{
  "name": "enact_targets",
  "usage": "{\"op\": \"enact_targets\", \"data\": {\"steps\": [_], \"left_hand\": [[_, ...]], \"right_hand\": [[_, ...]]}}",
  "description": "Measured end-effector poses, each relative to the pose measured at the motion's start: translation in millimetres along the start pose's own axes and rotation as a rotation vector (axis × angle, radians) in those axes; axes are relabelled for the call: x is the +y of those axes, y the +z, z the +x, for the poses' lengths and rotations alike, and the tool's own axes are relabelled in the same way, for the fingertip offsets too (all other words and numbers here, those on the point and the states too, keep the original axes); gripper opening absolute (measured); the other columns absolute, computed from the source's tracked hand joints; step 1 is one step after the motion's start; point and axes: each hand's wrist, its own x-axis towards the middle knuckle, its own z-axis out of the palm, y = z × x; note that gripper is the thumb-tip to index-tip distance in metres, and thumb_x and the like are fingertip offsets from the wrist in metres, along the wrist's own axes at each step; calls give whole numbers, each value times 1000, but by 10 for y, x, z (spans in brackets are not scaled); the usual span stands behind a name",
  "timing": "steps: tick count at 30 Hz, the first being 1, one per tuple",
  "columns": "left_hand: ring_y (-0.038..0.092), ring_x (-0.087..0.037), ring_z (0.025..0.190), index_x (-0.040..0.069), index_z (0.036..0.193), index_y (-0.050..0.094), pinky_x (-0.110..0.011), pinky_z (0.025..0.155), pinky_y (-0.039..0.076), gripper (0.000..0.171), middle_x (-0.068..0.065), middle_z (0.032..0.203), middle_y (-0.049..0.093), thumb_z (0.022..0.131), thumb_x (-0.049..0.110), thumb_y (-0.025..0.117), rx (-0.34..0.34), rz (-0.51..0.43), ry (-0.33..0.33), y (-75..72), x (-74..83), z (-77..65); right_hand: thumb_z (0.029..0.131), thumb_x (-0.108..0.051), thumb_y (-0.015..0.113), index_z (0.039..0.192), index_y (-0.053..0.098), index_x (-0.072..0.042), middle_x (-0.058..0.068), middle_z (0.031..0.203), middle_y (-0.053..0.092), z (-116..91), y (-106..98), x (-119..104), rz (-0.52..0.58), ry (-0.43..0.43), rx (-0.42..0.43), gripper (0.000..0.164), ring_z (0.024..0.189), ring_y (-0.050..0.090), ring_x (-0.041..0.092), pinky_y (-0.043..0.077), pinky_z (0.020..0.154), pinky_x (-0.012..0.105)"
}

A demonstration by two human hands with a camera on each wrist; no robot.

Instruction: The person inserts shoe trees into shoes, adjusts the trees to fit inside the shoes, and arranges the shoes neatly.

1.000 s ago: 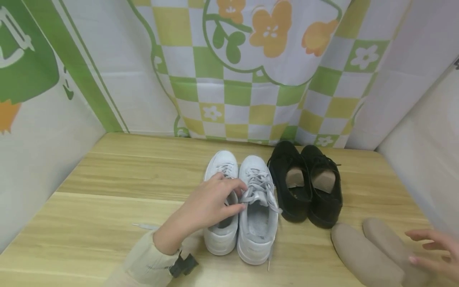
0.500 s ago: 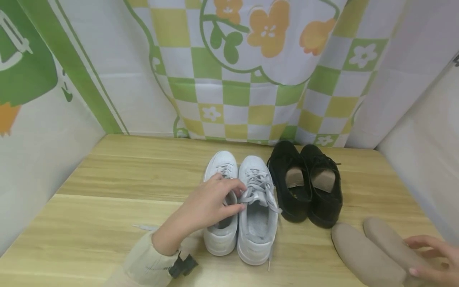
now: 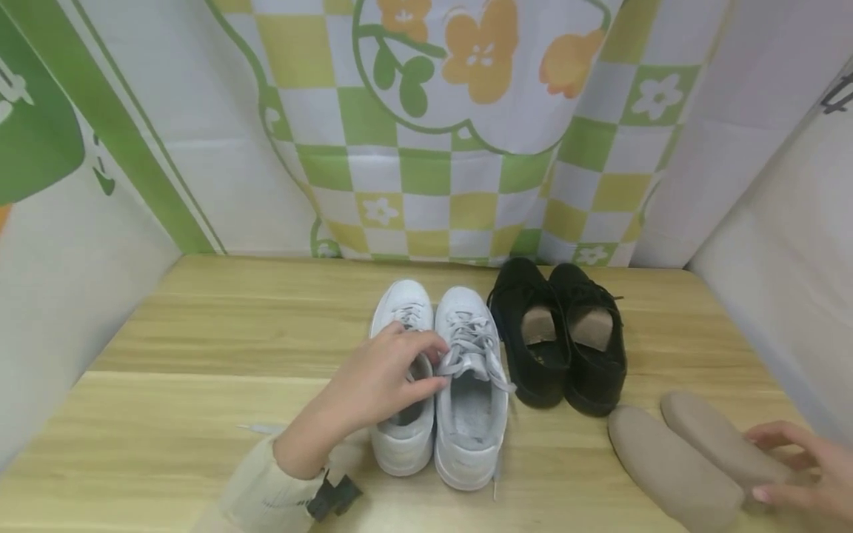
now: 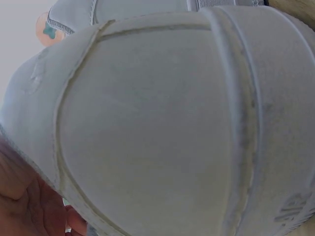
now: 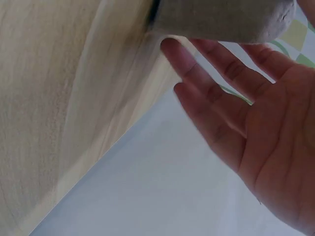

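Note:
A white lace-up sneaker pair stands mid-table: a left sneaker (image 3: 393, 296) and a right sneaker (image 3: 469, 444). My left hand (image 3: 380, 370) reaches over the left sneaker, its thumb and fingertips by the right sneaker's collar and grey laces (image 3: 469, 340). In the left wrist view a white sneaker (image 4: 147, 123) fills most of the picture, with part of my palm low at the left. On the right lie two beige slipper-shaped pieces, a nearer one (image 3: 673, 466) and a farther one (image 3: 720, 437). My right hand (image 3: 813, 466) spreads around the farther one's end, fingertips at its edge (image 5: 221, 19).
Black lace-up shoes (image 3: 533, 348) stand right of the sneakers, with beige pieces inside. A loose lace end (image 3: 260, 428) lies left of my left wrist. A patterned curtain (image 3: 426, 178) backs the wooden tabletop (image 3: 233, 318); pale walls flank it.
My right hand has moved left onto the end of the farther beige piece. My left hand stays at the sneakers. The head view has shifted slightly.

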Motion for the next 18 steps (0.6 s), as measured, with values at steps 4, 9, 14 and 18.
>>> {"op": "enact_targets", "data": {"steps": [4, 9, 14, 18], "left_hand": [[51, -11, 85, 19, 111, 70, -25, 66, 45, 33, 9, 94, 69, 82, 35, 80, 2, 5, -7, -12, -8, -15], [52, -11, 86, 20, 111, 70, -25, 65, 46, 34, 9, 95, 70, 82, 35, 80, 5, 13, -18, -21, -25, -41], [52, -11, 88, 21, 112, 70, -25, 66, 47, 34, 11, 93, 69, 84, 37, 78, -14, 13, -11, -14, -16, -14], [52, -11, 87, 21, 111, 70, -25, 65, 46, 33, 12, 91, 69, 84, 36, 78, -17, 9, -12, -15, -9, -1]], "right_hand": [[71, -15, 88, 114, 57, 1, -29, 97, 57, 38, -13, -46, -10, 55, 40, 55, 76, 45, -19, 51, 57, 24], [71, -18, 88, 113, 60, 6, 2, 96, 68, 85, -15, -105, -20, 98, 86, 56, 76, 42, -21, 55, 57, 31], [66, -14, 91, 102, 63, 8, -39, 88, 49, 52, -1, -81, 18, 100, 201, 51, 75, 43, -21, 56, 57, 35], [65, -9, 90, 100, 62, 11, -46, 89, 42, 68, -11, -46, 45, 70, 259, 50, 78, 41, -23, 47, 58, 68]]}}
